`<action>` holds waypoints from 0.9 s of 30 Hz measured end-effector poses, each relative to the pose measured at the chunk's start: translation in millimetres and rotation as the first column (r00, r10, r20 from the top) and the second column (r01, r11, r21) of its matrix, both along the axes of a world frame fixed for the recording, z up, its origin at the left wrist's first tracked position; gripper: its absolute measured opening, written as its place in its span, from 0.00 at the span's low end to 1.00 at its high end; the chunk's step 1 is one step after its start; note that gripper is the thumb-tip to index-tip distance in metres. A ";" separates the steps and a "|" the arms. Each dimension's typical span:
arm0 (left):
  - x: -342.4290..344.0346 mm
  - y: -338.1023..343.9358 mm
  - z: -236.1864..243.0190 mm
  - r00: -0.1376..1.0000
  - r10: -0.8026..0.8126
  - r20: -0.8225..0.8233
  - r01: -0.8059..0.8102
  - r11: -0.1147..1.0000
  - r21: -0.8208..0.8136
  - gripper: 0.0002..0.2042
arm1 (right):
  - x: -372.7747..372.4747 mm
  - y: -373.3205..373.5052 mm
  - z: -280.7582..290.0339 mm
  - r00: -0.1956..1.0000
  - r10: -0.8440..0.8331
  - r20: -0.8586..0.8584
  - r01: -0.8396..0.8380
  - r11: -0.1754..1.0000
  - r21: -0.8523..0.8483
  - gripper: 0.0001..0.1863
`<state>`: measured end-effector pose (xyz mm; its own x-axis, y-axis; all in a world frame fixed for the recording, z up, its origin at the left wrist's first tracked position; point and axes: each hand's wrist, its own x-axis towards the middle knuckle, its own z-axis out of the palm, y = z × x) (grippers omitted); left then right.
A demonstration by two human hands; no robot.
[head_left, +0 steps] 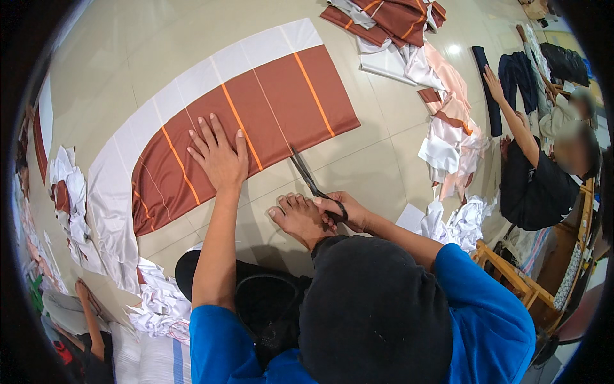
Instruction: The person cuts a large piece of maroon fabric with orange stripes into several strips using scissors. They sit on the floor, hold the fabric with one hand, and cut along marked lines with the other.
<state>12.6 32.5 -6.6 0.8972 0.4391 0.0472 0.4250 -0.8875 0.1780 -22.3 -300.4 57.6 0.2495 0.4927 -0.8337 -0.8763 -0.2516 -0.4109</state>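
My left hand point(219, 160) lies flat with fingers spread on a curved piece of brown fabric point(300, 89) with orange and pale stripes, layered on white fabric point(109, 179) that shows along its outer curve. My right hand point(339, 210) grips black-handled scissors point(304, 171), their blades reaching up-left to the brown fabric's lower edge, near a pale stripe. My bare foot point(296, 223) is on the tiled floor just beside and partly behind my right hand.
Fabric scraps lie at top right point(396, 22), right point(454, 153) and left point(70, 211). Co-workers are at right point(531, 192) and lower left point(89, 333). A wooden frame point(518, 275) stands at right; white sacks point(141, 358) lie lower left.
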 end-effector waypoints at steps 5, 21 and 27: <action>-0.4 -1.2 0.5 1.000 0.001 0.015 -0.001 1.000 0.002 0.40 | -16.3 10.0 -0.7 0.964 0.129 0.232 -0.061 0.958 -0.279 0.31; 0.4 -2.1 0.2 0.999 0.009 0.038 -0.009 1.000 -0.005 0.40 | -24.4 23.2 1.0 0.942 0.134 0.309 -0.016 0.934 -0.357 0.35; 0.1 -1.4 0.1 0.999 0.010 0.038 -0.010 1.000 -0.004 0.40 | -21.0 24.5 10.3 0.969 0.098 0.226 -0.019 0.944 -0.330 0.30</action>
<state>12.6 31.1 -6.5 0.8903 0.4484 0.0797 0.4267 -0.8825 0.1976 -43.3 -275.9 67.9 0.4376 0.2268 -0.8701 -0.7434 -0.4530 -0.4920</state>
